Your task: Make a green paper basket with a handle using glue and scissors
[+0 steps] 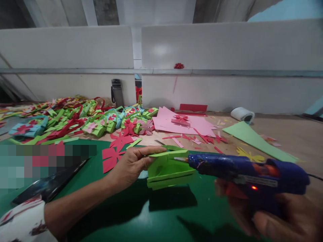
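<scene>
My left hand (135,163) pinches the upper left edge of a folded lime-green foam piece (169,168), shaped like a small bag, held above the green mat. In my right hand (272,211) is a blue glue gun (227,168) with a lit red light, my fingers wrapped round its handle. The gun points left. Its metal nozzle is at the top of the green bag's open side; whether it touches cannot be told. Red flower cutouts (113,155) lie beyond my left wrist.
Behind the green mat (121,215) lies a heap of small foam bags (101,126). Pink sheets (161,124), scraps, a light-green sheet (257,139) and a yellow cutout (249,155) are to the right. A bottle (117,94) and a white roll (241,114) are near the partition.
</scene>
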### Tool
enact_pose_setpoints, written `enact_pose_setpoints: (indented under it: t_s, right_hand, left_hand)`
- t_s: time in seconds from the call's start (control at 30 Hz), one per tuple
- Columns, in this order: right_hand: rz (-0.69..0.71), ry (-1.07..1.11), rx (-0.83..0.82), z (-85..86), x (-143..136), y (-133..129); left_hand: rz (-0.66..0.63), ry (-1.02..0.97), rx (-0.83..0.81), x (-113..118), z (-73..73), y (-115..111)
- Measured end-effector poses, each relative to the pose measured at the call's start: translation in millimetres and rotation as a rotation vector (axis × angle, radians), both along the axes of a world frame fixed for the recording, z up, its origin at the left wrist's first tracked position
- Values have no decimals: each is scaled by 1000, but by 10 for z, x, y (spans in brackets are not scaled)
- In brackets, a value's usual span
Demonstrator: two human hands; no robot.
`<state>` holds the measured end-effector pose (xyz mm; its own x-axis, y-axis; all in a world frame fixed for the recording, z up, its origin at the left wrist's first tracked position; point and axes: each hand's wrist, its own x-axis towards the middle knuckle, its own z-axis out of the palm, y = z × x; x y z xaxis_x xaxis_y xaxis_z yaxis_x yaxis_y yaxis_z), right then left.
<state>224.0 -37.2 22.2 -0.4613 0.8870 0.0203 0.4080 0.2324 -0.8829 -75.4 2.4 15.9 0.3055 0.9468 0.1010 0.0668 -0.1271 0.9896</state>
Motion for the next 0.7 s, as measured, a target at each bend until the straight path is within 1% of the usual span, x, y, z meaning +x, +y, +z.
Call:
enact_pose_setpoints:
  t_s: [0.03, 0.07, 0.17, 0.2, 0.3, 0.47, 0.7]
  right_hand:
    - [92, -8, -46, -30, 30, 28]
    - [95, -23, -51, -55, 55, 48]
    - [-79, -59, 18, -109, 94, 59]
    - [-109, -65, 28, -117, 96, 51]
    - [-120, -71, -2, -106, 81, 23]
    - [-164, -84, -21, -39, 32, 19]
    - [-128, -99, -89, 33, -64, 22]
  left_hand:
    - [2, 35, 21, -6, -1, -3]
    - [1, 62, 37, -11, -2, -6]
    - [-12, 98, 58, -14, 0, -16]
    - [-14, 108, 61, -11, 4, -20]
    - [-7, 134, 63, 5, 23, -33]
    - [-14, 156, 81, 23, 48, -57]
    - [-47, 172, 155, 17, 51, -60]
